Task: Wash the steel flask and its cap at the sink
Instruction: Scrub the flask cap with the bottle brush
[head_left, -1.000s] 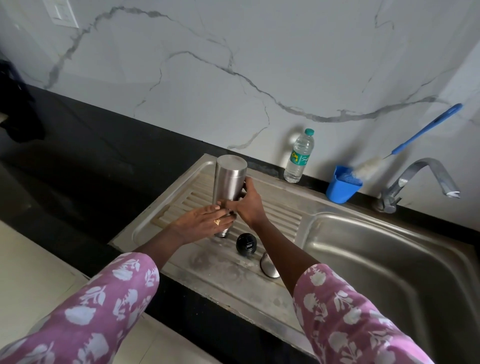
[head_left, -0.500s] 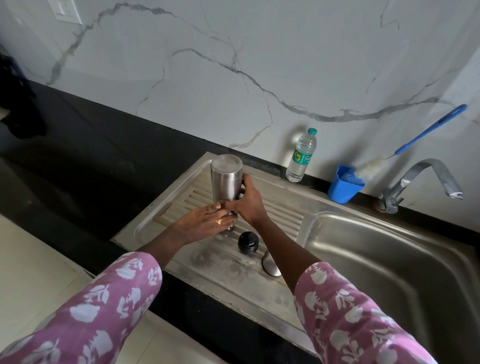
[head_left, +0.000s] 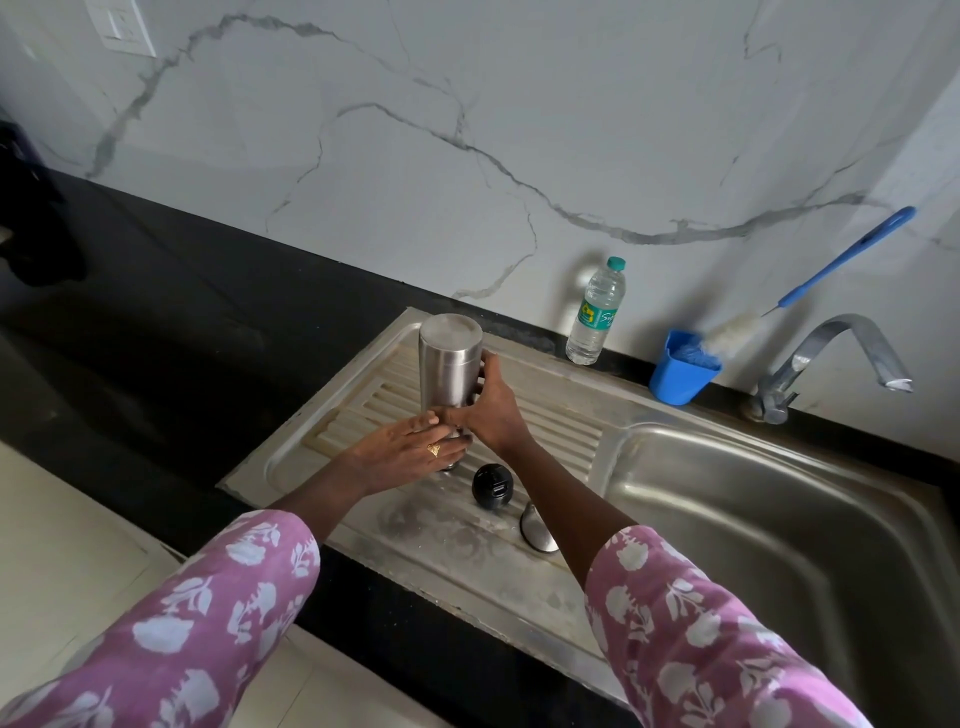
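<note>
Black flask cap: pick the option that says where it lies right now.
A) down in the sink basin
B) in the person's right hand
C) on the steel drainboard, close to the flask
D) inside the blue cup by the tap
C: the black flask cap rests on the ribbed drainboard, just in front of the steel flask that the left hand and right hand hold.

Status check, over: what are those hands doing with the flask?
Hands: right hand grips steel flask, left hand round its lower end. Flask upended on drainboard. Loose black cap beside it. Nothing in the way.
</note>
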